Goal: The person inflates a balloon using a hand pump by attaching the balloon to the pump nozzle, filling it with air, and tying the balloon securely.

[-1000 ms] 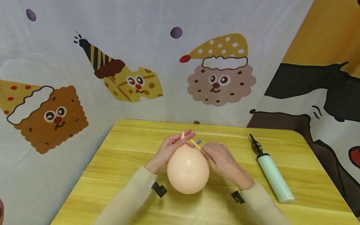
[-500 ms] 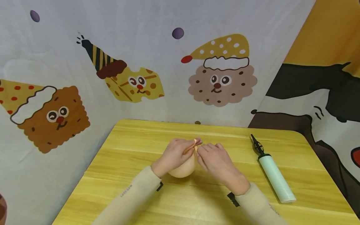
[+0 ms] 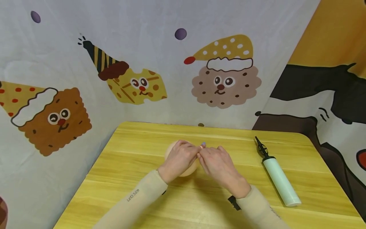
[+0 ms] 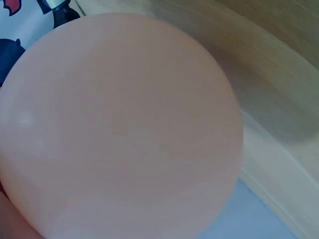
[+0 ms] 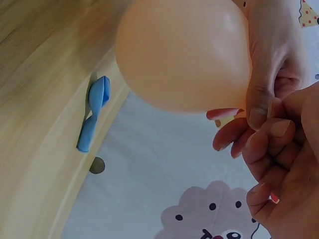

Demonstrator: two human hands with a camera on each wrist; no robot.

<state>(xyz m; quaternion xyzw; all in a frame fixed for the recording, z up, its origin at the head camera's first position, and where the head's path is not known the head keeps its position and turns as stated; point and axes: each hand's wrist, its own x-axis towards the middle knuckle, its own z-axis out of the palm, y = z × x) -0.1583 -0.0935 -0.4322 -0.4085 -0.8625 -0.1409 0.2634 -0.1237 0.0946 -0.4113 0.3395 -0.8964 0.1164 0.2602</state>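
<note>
A round, inflated peach balloon (image 3: 189, 170) hangs under my left hand (image 3: 183, 156), which covers most of it in the head view. Its smooth side (image 4: 129, 124) fills much of the left wrist view. The left thumb and fingers pinch the balloon's neck end, as the right wrist view shows. My right hand (image 3: 217, 163) meets the left there, its thumb and curled fingers pinching at the same spot. The neck itself is mostly hidden between the fingertips. A limp blue balloon (image 5: 93, 113) lies on the table just beyond the hands.
On the right of the wooden table (image 3: 137, 133) lies a balloon pump (image 3: 281, 181) with a mint-green barrel and black nozzle. Behind the table hangs a cloth (image 3: 160, 19) printed with cartoon biscuits and cheese.
The balloon has gone from in front of the hands to beneath and behind the left hand, which has turned over it. The stretched neck, seen earlier, is now hidden where the hands meet.
</note>
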